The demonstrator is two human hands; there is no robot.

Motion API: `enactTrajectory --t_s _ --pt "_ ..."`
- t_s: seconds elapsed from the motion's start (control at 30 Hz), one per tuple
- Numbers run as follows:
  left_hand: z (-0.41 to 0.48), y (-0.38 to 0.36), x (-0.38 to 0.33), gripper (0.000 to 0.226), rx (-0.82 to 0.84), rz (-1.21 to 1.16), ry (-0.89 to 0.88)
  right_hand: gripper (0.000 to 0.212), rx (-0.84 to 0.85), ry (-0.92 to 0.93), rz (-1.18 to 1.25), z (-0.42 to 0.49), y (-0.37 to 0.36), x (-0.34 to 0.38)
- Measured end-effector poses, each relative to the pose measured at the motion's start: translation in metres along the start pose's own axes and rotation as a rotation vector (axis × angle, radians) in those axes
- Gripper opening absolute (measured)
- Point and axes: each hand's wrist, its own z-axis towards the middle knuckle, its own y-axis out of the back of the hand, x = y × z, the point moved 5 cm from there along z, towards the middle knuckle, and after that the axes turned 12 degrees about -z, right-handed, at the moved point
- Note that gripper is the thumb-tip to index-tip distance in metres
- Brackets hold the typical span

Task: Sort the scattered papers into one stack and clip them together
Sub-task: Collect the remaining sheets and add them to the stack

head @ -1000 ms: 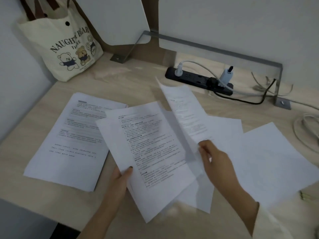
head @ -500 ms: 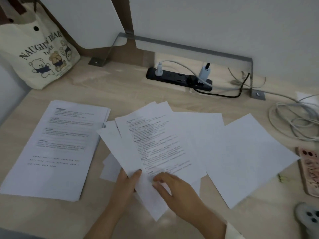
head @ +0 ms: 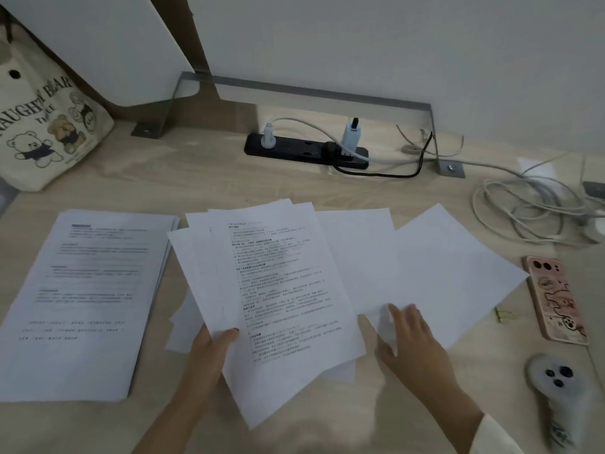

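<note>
Left hand point(head: 213, 345) pinches a fanned sheaf point(head: 284, 290) of thin printed sheets; right hand point(head: 411, 337) rests flat-fingered on a blank sheet point(head: 458, 273).

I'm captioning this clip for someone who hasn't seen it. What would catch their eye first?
First the fan of printed sheets at the centre, gripped at its lower edge by the left hand; the right hand rests on blank sheets beside it. A neat paper stack lies left, a bear-print tote bag behind it.
</note>
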Motion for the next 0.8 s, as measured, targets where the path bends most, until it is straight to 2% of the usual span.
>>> enactTrajectory --t_s 0.2,0.27,0.33,0.4,0.63,0.8 --pt "0.005 0.000 0.007 0.042 -0.008 0.043 0.011 0.066 -0.161 -0.039 -0.137 0.004 0.002 0.007" --pt "0.006 0.000 0.008 0.041 -0.008 0.051 0.013 0.053 -0.171 -0.063 -0.087 0.003 0.009 0.002" --pt "0.008 0.002 0.009 0.040 -0.012 0.054 0.022 0.028 -0.164 -0.140 0.001 0.004 0.019 -0.011" --pt "0.009 0.003 0.011 0.040 -0.015 0.051 0.031 0.019 -0.189 -0.194 -0.002 0.006 0.031 -0.023" --pt "0.011 0.002 0.010 0.042 -0.002 0.067 0.047 0.024 -0.678 -0.191 0.223 -0.007 0.121 -0.046" --pt "0.011 -0.001 0.008 0.042 -0.014 0.081 0.058 0.023 -0.824 -0.237 0.585 -0.024 0.192 -0.045"
